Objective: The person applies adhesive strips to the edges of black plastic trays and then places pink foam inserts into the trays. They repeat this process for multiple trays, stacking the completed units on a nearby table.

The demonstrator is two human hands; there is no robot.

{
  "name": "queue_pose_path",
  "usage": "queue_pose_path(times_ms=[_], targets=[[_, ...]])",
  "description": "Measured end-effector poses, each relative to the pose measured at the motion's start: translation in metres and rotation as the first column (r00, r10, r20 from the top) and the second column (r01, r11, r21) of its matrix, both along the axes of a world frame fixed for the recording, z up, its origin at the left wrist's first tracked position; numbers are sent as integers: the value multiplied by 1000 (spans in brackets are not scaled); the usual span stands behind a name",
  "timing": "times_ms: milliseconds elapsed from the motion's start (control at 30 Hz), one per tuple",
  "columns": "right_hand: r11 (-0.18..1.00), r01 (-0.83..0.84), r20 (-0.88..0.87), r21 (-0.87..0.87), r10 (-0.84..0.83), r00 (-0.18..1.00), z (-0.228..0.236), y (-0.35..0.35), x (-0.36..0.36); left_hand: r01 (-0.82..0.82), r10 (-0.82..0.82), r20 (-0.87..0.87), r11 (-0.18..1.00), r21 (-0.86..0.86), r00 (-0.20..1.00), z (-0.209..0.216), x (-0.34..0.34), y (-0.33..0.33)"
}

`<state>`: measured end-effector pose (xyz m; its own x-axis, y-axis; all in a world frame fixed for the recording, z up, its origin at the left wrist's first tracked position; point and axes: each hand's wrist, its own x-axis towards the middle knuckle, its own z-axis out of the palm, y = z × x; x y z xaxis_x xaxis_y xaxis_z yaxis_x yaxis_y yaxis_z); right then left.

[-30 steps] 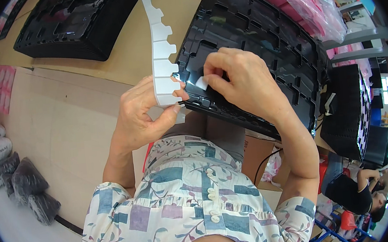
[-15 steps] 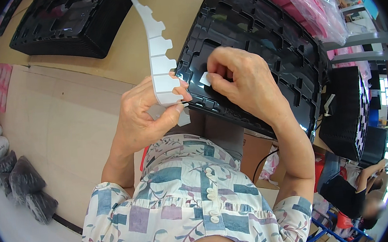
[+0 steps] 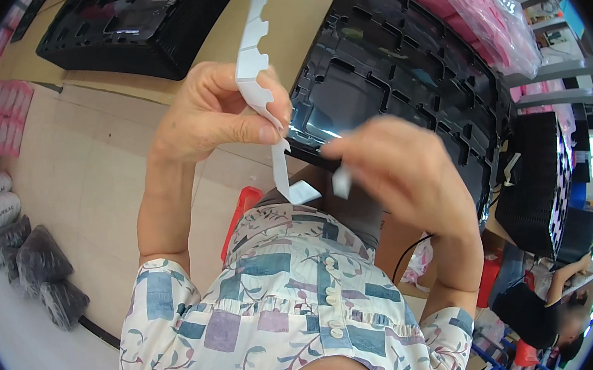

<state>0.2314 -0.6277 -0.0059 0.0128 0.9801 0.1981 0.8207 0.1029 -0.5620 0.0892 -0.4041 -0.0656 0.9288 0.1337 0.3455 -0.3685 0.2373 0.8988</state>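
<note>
My left hand (image 3: 208, 115) is closed, its thumb and fingers pinching a long white label strip (image 3: 251, 64) with a notched edge. The strip rises past the fingers toward the top of the view, and its lower end folds outward below the hand. My right hand (image 3: 402, 168) is blurred by motion, fingers curled, above the near side of a black plastic tray (image 3: 378, 70). A small white label (image 3: 341, 182) shows just under its fingertips and looks pinched there, though blur hides the exact grip. The tray has many moulded recesses.
Another stack of black trays (image 3: 132, 37) stands at the far left on brown board. Pink pieces in clear plastic (image 3: 465, 5) lie beyond the tray. More stacked trays (image 3: 533, 191) stand at right, near a seated person (image 3: 533, 308). Wrapped bundles (image 3: 43, 259) lie at left.
My left hand has risen with the strip, whose lower end now hangs in sight. My right hand has drawn back toward me, away from the tray's recess, with the small white label.
</note>
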Motion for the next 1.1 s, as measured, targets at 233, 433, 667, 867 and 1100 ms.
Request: queue_pose_path(times_ms=[233, 433, 667, 867, 1100], targets=[[970, -79, -764, -230, -129, 633, -22, 18, -12, 380, -409, 440, 912, 157, 800, 4, 62, 1], [895, -218, -896, -390, -314, 313, -4, 13, -10, 373, -391, 486, 917, 138, 782, -5, 61, 0], [950, 67, -512, -306, -223, 829, -6, 12, 18, -170, -33, 357, 835, 523, 934, -5, 25, -13], [934, 123, -164, -335, -186, 969, 1, 47, 48, -493, 341, 360, 522, 696, 868, -20, 4, -45], [962, 164, 162, -218, -130, 978, -8, 63, 48, -567, 467, 402, 295, 769, 787, -15, -1, -67]])
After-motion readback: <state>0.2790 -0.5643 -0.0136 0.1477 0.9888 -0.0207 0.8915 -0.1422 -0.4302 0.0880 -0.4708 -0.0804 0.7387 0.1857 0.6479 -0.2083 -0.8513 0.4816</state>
